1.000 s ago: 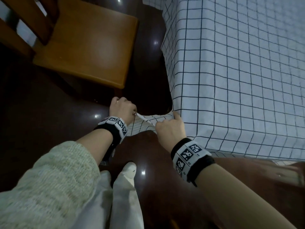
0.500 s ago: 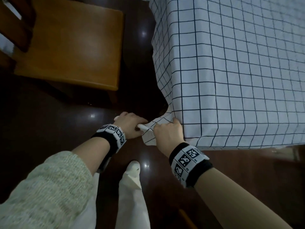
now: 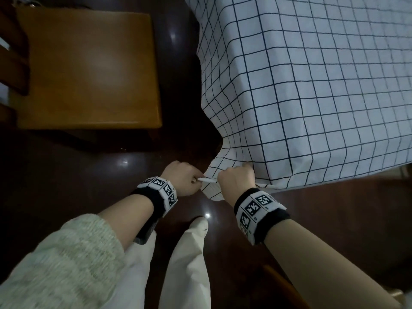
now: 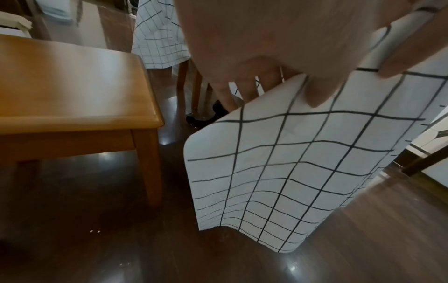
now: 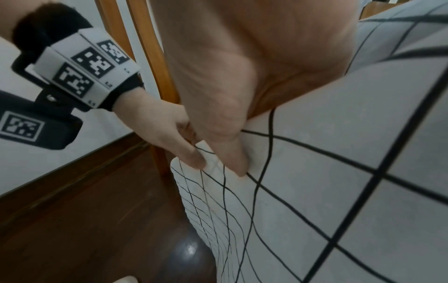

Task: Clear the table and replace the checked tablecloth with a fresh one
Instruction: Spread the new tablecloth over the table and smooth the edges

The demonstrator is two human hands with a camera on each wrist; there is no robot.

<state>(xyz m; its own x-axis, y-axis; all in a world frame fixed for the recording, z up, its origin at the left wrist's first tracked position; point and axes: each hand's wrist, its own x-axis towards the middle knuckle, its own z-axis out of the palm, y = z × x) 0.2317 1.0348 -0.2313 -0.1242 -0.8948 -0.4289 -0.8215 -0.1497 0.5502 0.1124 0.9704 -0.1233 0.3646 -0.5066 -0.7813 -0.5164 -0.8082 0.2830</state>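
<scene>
A white tablecloth with a thin black grid (image 3: 312,90) covers the table at the upper right and hangs over its near-left corner. My left hand (image 3: 185,178) pinches the hanging corner's edge, fingers curled round a fold of cloth. Close beside it, my right hand (image 3: 236,179) grips the same corner just below the table edge. In the left wrist view the cloth (image 4: 286,172) drapes down from my fingers toward the floor. The right wrist view shows the cloth (image 5: 327,181), with both thumbs pressed on its fold and my left hand (image 5: 167,134) next to the right.
A wooden chair (image 3: 89,68) stands at the left, a narrow strip of dark glossy floor (image 3: 66,186) between it and the table. My pale trouser legs and a shoe (image 3: 198,226) are below the hands. Chair and table legs (image 4: 186,82) show under the cloth.
The two hands have come closer together on the cloth's corner, and the slack between them has gathered. The view has shifted left and nearer the table corner.
</scene>
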